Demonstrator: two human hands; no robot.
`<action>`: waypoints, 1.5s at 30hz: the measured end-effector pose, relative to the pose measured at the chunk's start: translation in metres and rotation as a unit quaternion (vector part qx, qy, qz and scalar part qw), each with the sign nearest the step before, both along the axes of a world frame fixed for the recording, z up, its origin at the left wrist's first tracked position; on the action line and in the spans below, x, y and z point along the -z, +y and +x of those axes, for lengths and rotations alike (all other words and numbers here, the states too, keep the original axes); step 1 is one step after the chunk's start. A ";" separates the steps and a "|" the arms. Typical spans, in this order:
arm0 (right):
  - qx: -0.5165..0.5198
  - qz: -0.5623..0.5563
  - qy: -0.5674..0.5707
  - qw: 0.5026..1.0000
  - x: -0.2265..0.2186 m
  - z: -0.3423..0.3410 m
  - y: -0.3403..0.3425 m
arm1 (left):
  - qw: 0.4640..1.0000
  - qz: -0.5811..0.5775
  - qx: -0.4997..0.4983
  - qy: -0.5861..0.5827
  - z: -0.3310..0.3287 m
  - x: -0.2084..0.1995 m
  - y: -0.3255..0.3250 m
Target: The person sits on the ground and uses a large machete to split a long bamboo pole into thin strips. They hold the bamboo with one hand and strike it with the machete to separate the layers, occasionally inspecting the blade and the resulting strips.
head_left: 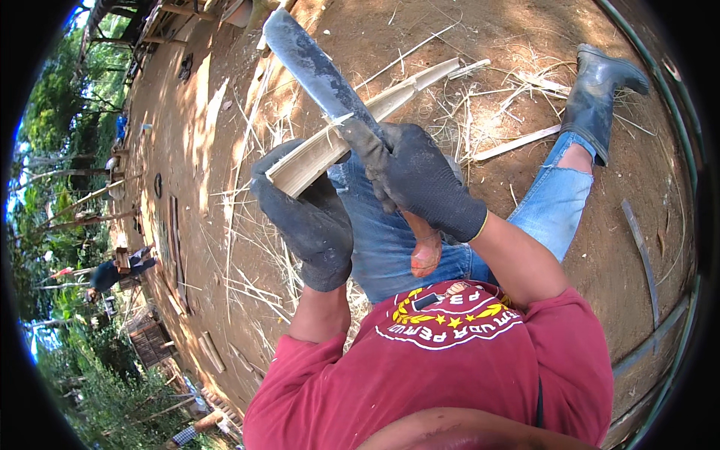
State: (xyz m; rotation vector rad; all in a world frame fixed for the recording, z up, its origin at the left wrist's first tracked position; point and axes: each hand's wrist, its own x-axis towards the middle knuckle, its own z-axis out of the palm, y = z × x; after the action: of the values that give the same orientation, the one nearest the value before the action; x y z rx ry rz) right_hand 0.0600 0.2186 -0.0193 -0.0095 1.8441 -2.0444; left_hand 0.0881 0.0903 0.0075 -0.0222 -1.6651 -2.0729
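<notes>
My left hand (311,225), in a dark grey work glove, is closed around the near end of a split bamboo length (319,159), which slants away to the upper right. My right hand (427,180), gloved alike, grips a machete (315,64). Its broad, dark-stained blade points to the upper left and crosses over the bamboo. A thin pale sliver (339,118) sits at the blade's edge. Below my right hand shows a curved brown end (426,255) that looks like the machete's handle. The right fingers are partly hidden behind the grip.
Bamboo shavings (469,112) litter the brown dirt ground around my legs. My leg in torn jeans (551,195) stretches right to a black rubber boot (596,94). A flat strip (641,251) lies at the right. Another person (112,274) is far left, near trees and wood.
</notes>
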 end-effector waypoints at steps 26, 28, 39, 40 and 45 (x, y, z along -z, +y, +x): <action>-0.016 -0.029 0.021 0.999 -0.048 0.016 -0.001 | 0.955 -0.291 -0.032 0.042 0.001 0.017 -0.015; -0.004 -0.027 0.051 0.998 -0.045 0.017 -0.001 | 0.982 0.121 0.138 -0.050 0.008 0.008 -0.006; 0.019 0.029 0.254 0.967 -0.044 0.015 -0.023 | 0.969 -0.248 -0.018 0.011 0.011 0.022 -0.019; -0.056 -0.022 0.148 0.987 -0.052 0.016 -0.013 | 0.994 -0.107 0.008 -0.003 0.008 0.017 -0.014; 0.013 -0.305 0.067 0.950 -0.010 0.008 0.025 | 0.983 -0.177 0.051 0.023 -0.003 -0.002 -0.013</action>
State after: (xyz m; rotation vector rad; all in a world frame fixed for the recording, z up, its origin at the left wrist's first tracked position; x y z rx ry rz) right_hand 0.0679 0.2437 -0.0091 -0.2978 1.2054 -2.6017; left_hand 0.0854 0.0774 0.0091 -0.2730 -2.0182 -1.8042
